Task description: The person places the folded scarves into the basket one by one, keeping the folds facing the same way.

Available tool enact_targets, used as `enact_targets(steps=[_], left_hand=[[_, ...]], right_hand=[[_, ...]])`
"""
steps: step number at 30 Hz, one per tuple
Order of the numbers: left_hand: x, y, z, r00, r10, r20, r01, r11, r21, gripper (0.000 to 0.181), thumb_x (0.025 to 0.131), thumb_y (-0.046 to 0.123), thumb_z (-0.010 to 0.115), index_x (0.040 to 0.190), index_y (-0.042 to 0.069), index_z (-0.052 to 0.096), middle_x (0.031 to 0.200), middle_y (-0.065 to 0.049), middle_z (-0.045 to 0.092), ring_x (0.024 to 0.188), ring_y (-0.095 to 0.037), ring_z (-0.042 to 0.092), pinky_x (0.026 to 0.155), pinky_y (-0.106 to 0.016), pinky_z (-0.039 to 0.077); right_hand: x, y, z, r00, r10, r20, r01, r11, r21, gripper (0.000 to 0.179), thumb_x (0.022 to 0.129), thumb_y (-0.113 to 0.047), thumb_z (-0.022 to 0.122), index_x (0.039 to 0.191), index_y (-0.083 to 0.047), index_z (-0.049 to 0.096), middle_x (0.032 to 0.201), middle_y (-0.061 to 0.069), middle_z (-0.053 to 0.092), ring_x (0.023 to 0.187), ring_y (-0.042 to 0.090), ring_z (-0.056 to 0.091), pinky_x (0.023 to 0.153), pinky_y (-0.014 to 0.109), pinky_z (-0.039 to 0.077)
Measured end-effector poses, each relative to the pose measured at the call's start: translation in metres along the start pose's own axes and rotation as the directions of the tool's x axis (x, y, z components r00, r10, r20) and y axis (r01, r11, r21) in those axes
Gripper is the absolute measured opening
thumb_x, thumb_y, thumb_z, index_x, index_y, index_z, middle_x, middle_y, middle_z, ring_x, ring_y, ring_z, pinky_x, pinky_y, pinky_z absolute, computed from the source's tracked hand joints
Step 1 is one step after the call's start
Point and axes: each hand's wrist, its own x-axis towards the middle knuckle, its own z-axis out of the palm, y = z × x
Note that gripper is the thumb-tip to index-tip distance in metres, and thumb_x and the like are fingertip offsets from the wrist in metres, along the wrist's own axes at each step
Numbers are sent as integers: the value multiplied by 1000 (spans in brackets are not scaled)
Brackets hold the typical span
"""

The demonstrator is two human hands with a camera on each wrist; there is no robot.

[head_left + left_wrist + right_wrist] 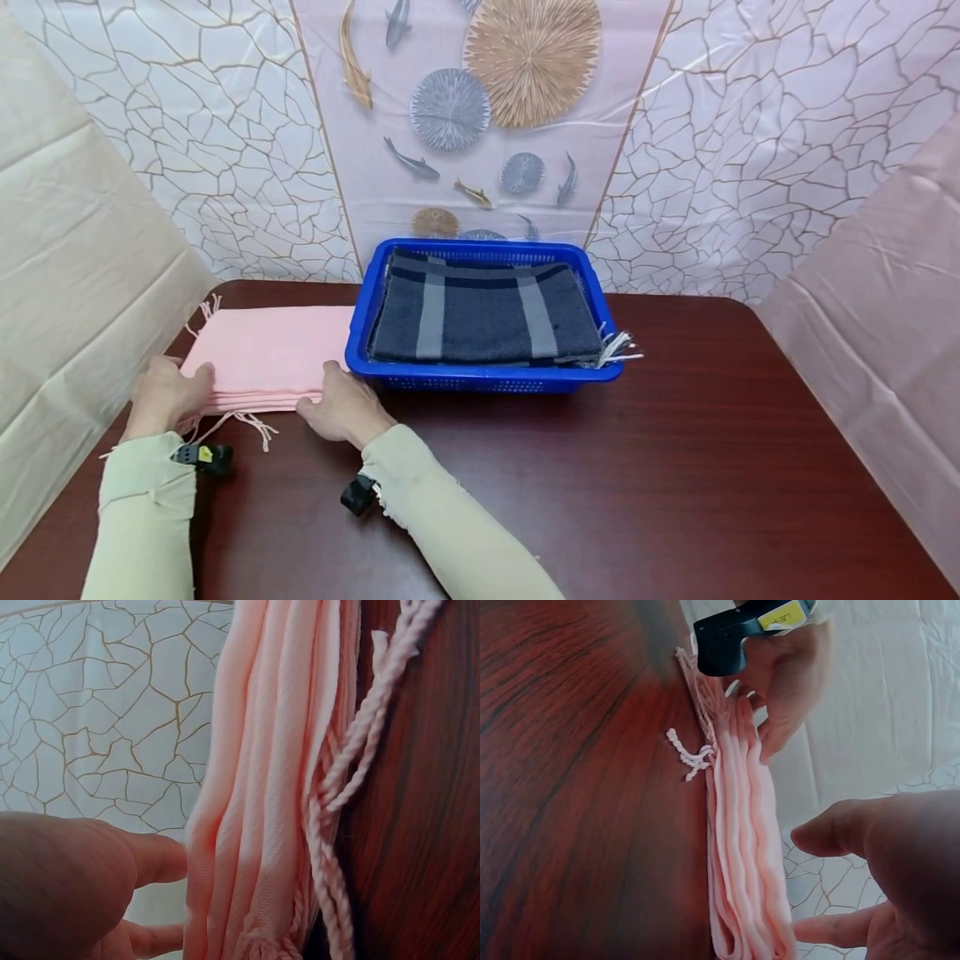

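Note:
A pink fringed scarf (pixel 270 346), folded into a flat stack of layers, lies at the table's left. My left hand (pixel 167 393) is at its near left corner, with fingertips (pixel 161 859) touching the upper face in the left wrist view. At the near right corner is my right hand (pixel 343 406). In the right wrist view its thumb (pixel 829 829) stands apart from the cloth, while one finger (pixel 832 928) touches the top layer. Neither hand visibly curls round the scarf; some fingers are hidden. Twisted pink tassels (pixel 330 885) hang at the left end.
A blue plastic basket (pixel 487 375) stands right of the pink scarf, close against it. Inside lies a folded dark grey scarf (pixel 480 321) with light stripes, its white fringe (pixel 617 346) over the rim. The dark wooden table (pixel 675 475) meets patterned wall sheets (pixel 255 167).

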Motion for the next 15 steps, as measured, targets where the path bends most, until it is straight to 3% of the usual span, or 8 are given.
enact_targets(steps=[3, 7, 11, 15], left_hand=[[1, 0, 0, 1000, 5, -3, -5, 1000, 26, 69, 101, 34, 43, 134, -27, 34, 105, -44, 51, 72, -40, 62, 58, -39, 51], [2, -1, -1, 999, 46, -18, -44, 994, 103, 65, 101, 29, 43, 129, -29, 39, 116, -49, 50, 98, -55, 55, 81, -52, 51], [2, -2, 1, 998, 61, -16, -60, 994, 88, 61, 101, 27, 44, 125, -29, 42, 88, -38, 61, 73, -41, 65, 69, -44, 52], [2, -3, 1, 999, 46, 4, -47, 998, 45, 58, 102, 28, 44, 119, -27, 45, 56, -12, 56, 42, -21, 57, 51, -33, 45]], right_hand=[[2, 1, 1, 1000, 10, -7, -10, 999, 31, 57, 94, -37, 66, 144, -15, 51, 133, -1, 68, 116, 14, 66, 99, 24, 50], [5, 1, 5, 999, 46, -19, -44, 992, 118, 45, 100, -28, 60, 142, -15, 51, 136, 0, 66, 121, 14, 63, 103, 25, 49], [7, 2, 7, 996, 64, -65, -51, 981, 186, 31, 103, -21, 55, 133, -15, 55, 130, 1, 67, 120, 16, 64, 101, 25, 49], [10, 4, 10, 992, 46, -115, -23, 980, 197, 23, 103, -18, 53, 126, -16, 56, 120, 3, 68, 113, 18, 63, 97, 25, 49]])
